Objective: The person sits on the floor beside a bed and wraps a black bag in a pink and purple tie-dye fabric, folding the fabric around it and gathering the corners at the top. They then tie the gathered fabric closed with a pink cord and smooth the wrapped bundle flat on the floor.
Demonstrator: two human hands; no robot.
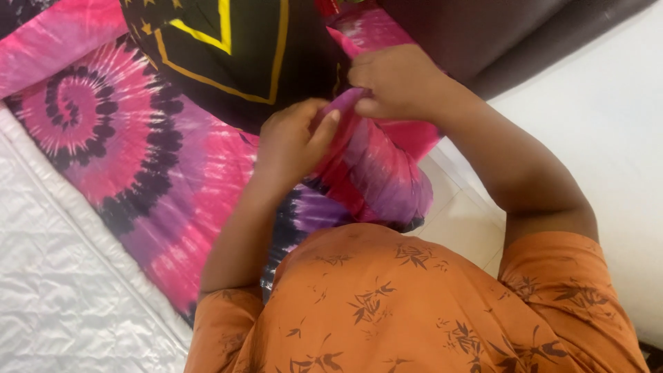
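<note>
Head view: nearest me, the orange shirt (414, 311). Beyond it, my left hand (293, 141) and right hand (397, 83) both pinch one edge of the pink tie-dye cloth (173, 179), which spreads left over the white quilted mattress (62, 290). I'd keep that edge taut between both pinches. Farthest lies a black cloth with yellow lines (235, 48).

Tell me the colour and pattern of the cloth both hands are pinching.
Tie-dye cloth: pink and purple with dark spiral bands, seen in the head view.
</note>
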